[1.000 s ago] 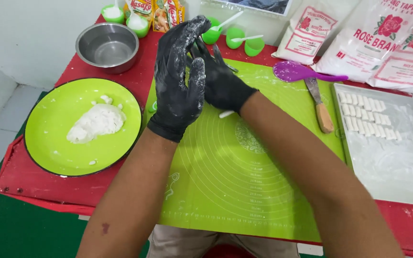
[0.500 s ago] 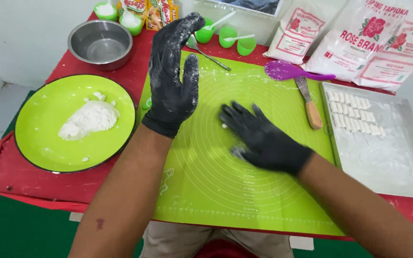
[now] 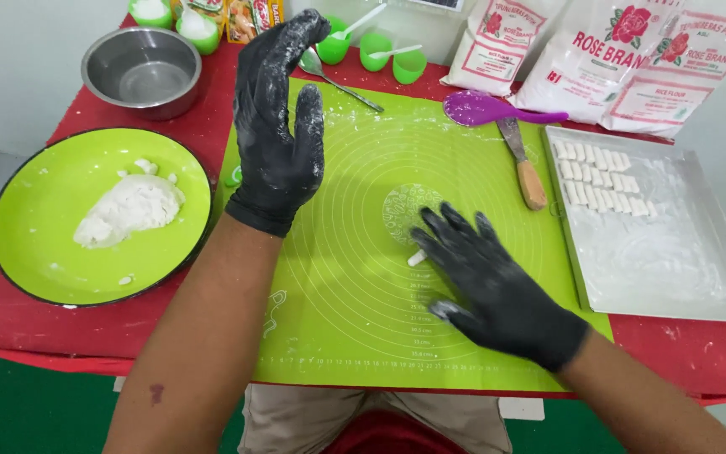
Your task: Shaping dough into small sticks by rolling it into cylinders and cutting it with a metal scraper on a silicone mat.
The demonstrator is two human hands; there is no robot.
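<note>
Right hand (image 3: 497,286), black-gloved, presses flat and spread-fingered on the green mat (image 3: 338,319), rolling a small dough strip (image 3: 416,257) peeking out at its ten o'clock. Left hand (image 3: 283,126) hovers raised at eleven o'clock, open, palm dusted with flour, holding nothing. On the red desk (image 3: 10,336), the tray (image 3: 674,286) at three o'clock carries two rows of cut pieces (image 3: 598,176), mostly bare otherwise. A sizeable dough lump (image 3: 128,210) waits on the green plate (image 3: 35,269) at nine o'clock, so much shaping seemingly remains.
</note>
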